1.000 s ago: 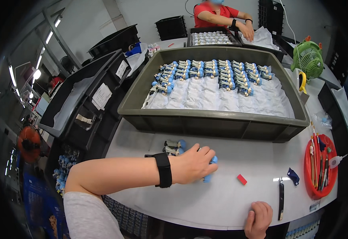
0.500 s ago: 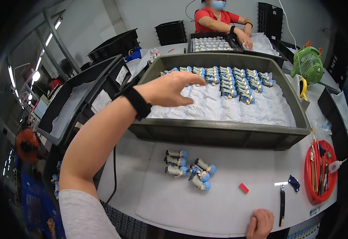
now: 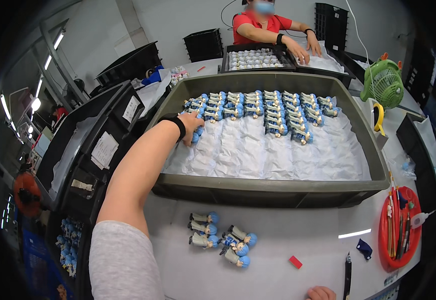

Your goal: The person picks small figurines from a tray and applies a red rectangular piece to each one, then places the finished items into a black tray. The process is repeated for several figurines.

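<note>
My left hand (image 3: 191, 123), with a black wristband, reaches into the big grey-green bin (image 3: 278, 192) at its left side. It rests on the crumpled white paper (image 3: 278, 155) and is closed over a small blue-haired figurine (image 3: 198, 132) at the end of the rows. Several rows of the same figurines (image 3: 278, 107) lie across the far part of the bin. A loose group of them (image 3: 223, 237) lies on the white table in front of the bin. Only the knuckles of my right hand (image 3: 320, 293) show at the bottom edge, on the table.
A small red block (image 3: 295, 261), a black pen (image 3: 348, 275) and a red round tray of tools (image 3: 400, 225) lie at the right. A green fan (image 3: 385, 85) stands beyond. Black crates (image 3: 93, 145) stand left. A person in red (image 3: 258, 25) works at another tray (image 3: 255, 57).
My left hand rose from the group of figurines on the table, crossed over the bin and came down at the left end of the rows. My right hand stayed put.
</note>
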`<action>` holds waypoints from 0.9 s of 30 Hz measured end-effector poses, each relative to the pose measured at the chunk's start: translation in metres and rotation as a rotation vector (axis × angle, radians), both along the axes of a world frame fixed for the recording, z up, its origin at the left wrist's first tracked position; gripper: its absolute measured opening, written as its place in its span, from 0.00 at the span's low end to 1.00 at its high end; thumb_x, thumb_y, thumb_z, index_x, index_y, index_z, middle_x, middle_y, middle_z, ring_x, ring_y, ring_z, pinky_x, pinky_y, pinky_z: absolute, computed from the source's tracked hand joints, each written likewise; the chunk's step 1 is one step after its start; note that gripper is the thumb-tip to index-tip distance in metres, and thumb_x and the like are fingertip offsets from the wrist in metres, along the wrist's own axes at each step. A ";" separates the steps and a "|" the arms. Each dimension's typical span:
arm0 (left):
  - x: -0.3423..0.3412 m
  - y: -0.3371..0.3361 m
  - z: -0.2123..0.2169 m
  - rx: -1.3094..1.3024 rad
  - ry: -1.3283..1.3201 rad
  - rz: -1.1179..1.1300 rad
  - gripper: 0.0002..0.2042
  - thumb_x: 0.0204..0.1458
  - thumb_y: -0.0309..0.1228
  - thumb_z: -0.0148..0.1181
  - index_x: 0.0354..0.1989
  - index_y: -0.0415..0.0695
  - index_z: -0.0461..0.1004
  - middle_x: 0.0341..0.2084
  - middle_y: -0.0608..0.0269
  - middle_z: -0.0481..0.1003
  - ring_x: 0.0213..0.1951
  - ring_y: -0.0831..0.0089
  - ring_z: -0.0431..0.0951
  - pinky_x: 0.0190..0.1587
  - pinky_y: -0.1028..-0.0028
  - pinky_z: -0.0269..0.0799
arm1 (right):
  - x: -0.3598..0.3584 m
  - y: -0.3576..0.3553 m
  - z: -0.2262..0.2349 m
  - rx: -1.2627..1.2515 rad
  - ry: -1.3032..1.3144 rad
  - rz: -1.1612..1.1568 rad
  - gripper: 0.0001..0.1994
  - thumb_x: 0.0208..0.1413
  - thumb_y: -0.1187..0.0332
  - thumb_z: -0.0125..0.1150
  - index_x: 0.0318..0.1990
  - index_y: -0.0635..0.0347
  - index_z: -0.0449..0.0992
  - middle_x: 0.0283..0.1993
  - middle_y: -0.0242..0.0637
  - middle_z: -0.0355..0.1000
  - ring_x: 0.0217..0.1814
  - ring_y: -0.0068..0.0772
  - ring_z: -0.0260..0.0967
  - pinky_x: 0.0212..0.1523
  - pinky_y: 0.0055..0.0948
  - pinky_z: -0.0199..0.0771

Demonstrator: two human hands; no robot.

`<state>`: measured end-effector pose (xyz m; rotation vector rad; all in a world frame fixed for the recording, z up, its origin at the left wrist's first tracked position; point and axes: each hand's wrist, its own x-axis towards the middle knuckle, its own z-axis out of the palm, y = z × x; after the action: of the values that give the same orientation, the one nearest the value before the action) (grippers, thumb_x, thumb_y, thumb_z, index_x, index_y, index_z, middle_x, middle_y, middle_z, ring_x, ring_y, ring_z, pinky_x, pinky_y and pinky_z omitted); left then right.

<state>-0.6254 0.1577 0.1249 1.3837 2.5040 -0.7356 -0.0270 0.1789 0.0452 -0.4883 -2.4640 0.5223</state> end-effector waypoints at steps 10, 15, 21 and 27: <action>0.000 -0.006 -0.013 0.059 0.132 -0.048 0.34 0.20 0.34 0.75 0.44 0.56 0.67 0.49 0.58 0.62 0.54 0.57 0.64 0.52 0.54 0.65 | -0.002 -0.002 0.004 -0.005 0.021 -0.024 0.08 0.53 0.78 0.56 0.40 0.72 0.75 0.39 0.53 0.73 0.42 0.56 0.70 0.45 0.45 0.70; -0.003 -0.010 -0.016 0.107 0.129 -0.071 0.31 0.21 0.31 0.74 0.41 0.54 0.67 0.48 0.55 0.60 0.54 0.55 0.64 0.52 0.57 0.66 | -0.003 -0.003 0.003 -0.006 0.021 -0.036 0.08 0.52 0.79 0.56 0.40 0.71 0.75 0.39 0.52 0.73 0.42 0.56 0.69 0.46 0.45 0.70; -0.010 -0.010 -0.022 0.150 0.032 -0.050 0.30 0.21 0.30 0.73 0.40 0.50 0.68 0.47 0.49 0.60 0.49 0.51 0.70 0.51 0.64 0.70 | -0.004 -0.005 0.003 -0.003 0.012 -0.042 0.08 0.52 0.79 0.56 0.40 0.70 0.75 0.39 0.51 0.73 0.42 0.56 0.69 0.46 0.45 0.69; 0.000 -0.013 -0.019 0.154 0.026 -0.050 0.27 0.23 0.29 0.72 0.39 0.48 0.69 0.46 0.49 0.62 0.48 0.51 0.71 0.51 0.63 0.70 | -0.002 -0.006 0.001 0.026 0.000 -0.055 0.07 0.52 0.79 0.57 0.39 0.70 0.75 0.38 0.51 0.73 0.41 0.55 0.69 0.45 0.44 0.70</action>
<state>-0.6254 0.1447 0.1060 1.5007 2.6027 -0.5833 -0.0286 0.1729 0.0465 -0.5444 -2.4471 0.4677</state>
